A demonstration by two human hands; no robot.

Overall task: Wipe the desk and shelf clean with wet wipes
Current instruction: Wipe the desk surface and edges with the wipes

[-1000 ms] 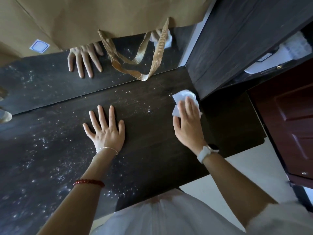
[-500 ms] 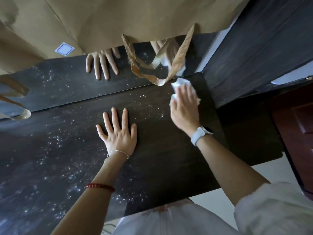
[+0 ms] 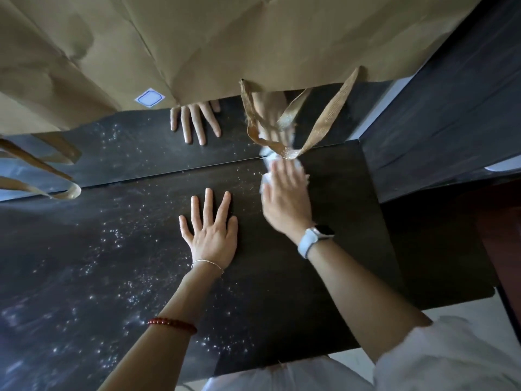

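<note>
On dusty desk (image 3: 324, 277), right hand (image 3: 286, 201) pressing wet wipe (image 3: 267, 176), left hand (image 3: 211, 232) flat

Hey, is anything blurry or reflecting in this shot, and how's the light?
Head view: the right hand and wet wipe are motion-blurred; the left hand is sharp; a glossy back panel mirrors both hands; light is dim, with specks glinting on the desk; wide-angle bending at the edges.

Dark wood-grain table (image 3: 324, 249) speckled with pale flecks left of the hands — white wipe (image 3: 270, 162) under the right one; tan paper bag (image 3: 225, 38) beyond — gold ribbed handles (image 3: 327, 119).
</note>
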